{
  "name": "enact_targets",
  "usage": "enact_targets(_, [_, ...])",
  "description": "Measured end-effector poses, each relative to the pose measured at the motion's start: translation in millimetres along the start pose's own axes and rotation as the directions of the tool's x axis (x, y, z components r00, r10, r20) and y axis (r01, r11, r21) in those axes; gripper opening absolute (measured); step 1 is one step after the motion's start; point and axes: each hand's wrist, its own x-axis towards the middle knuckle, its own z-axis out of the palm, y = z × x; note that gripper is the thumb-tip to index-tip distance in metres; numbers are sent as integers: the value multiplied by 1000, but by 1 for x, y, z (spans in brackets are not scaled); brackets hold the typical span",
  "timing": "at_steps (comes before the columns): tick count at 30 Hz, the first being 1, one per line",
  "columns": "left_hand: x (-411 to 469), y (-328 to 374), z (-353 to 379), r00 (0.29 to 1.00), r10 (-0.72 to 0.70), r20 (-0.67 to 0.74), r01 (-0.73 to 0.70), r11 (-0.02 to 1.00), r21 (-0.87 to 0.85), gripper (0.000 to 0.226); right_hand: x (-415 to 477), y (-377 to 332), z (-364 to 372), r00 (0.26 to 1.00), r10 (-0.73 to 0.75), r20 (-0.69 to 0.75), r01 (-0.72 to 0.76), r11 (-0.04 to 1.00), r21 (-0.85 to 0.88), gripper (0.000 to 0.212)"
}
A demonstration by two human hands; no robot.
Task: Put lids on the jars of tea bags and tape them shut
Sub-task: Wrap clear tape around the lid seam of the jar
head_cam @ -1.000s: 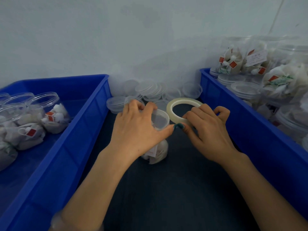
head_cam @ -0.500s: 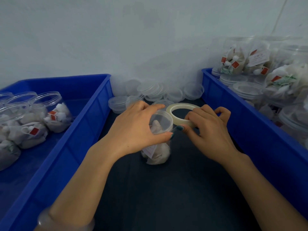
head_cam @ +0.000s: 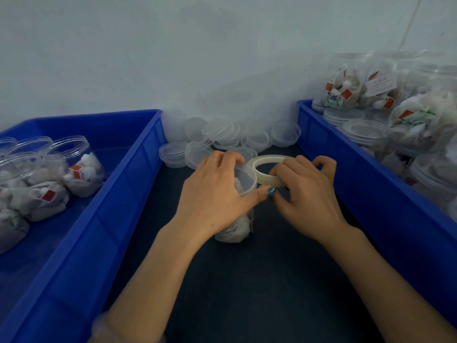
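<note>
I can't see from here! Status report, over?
Left grip holds lidded jar. Right grip holds tape roll beside its lid. Spare lids piled behind.

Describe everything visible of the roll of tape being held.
The roll of tape is a thin, pale, translucent-looking ring with a wide open centre. It is held nearly flat, slightly tilted, beside the rim of the lidded jar. The right hand grips its near edge; whether tape is already pulled out cannot be seen.
</note>
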Motion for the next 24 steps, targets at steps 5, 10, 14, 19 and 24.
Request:
enact_targets(5, [2, -9, -2, 998, 59, 14, -57, 993, -102, 75, 2, -1, -1, 995, -25, 93, 22, 999, 30, 35])
enact_targets(10, [1, -14, -10, 995, 96, 33, -88, 978, -188, 64, 2, -2, -3, 995, -75, 62, 77, 997, -26, 33])
enact_targets(14, [1, -18, -12, 992, 118, 55, -102, 969, -226, 58, 1, -3, -2, 993, -42, 109, 47, 998, -41, 36])
enact_targets(19, [7, -22, -15, 985, 143, 91, -114, 956, -272, 56, 3, -2, -3, 994, -21, 112, 27, 998, -51, 35])
enact_targets(24, [10, -25, -17, 983, 120, 137, -84, 966, -245, 70, 0, -13, 2, 999, 41, 27, -39, 997, -71, 39])
